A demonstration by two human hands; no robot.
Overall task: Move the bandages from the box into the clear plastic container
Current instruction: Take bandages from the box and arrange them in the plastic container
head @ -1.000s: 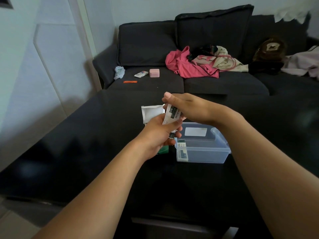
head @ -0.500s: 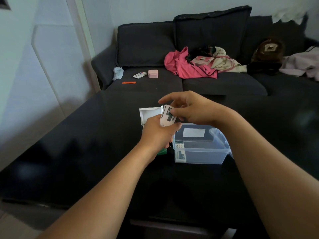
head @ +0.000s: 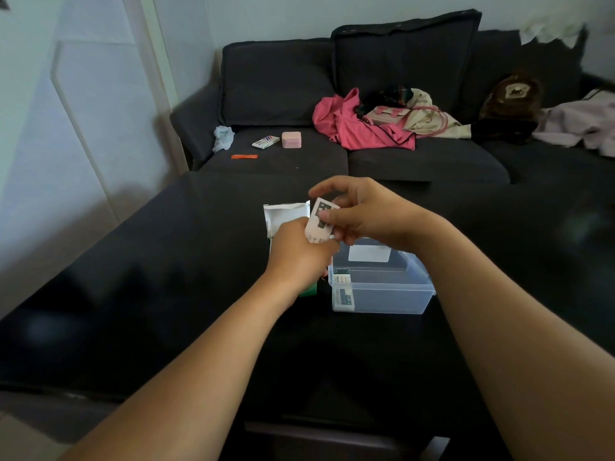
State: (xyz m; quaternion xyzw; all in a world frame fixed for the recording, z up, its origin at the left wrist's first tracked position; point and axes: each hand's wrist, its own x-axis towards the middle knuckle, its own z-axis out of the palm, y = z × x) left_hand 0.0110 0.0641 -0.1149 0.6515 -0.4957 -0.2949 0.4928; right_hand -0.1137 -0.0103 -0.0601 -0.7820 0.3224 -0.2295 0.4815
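A white and green bandage box [head: 283,216] stands open on the black table [head: 166,294], its flap up, and my left hand [head: 299,251] is wrapped around its lower part. My right hand [head: 359,211] pinches a small stack of white wrapped bandages [head: 319,221] just above the box mouth. To the right sits the clear plastic container [head: 392,287], open on top, with a couple of bandages [head: 342,291] leaning against its left inner wall.
A dark sofa [head: 416,161] lies beyond the table's far edge, with pink clothing [head: 359,128], a small pink case [head: 292,140], a small carton [head: 265,142] and an orange packet [head: 244,157] on it. A pale wall runs along the left.
My right hand has drawn the bandages up and a little left over the box. My left hand stays on the box.
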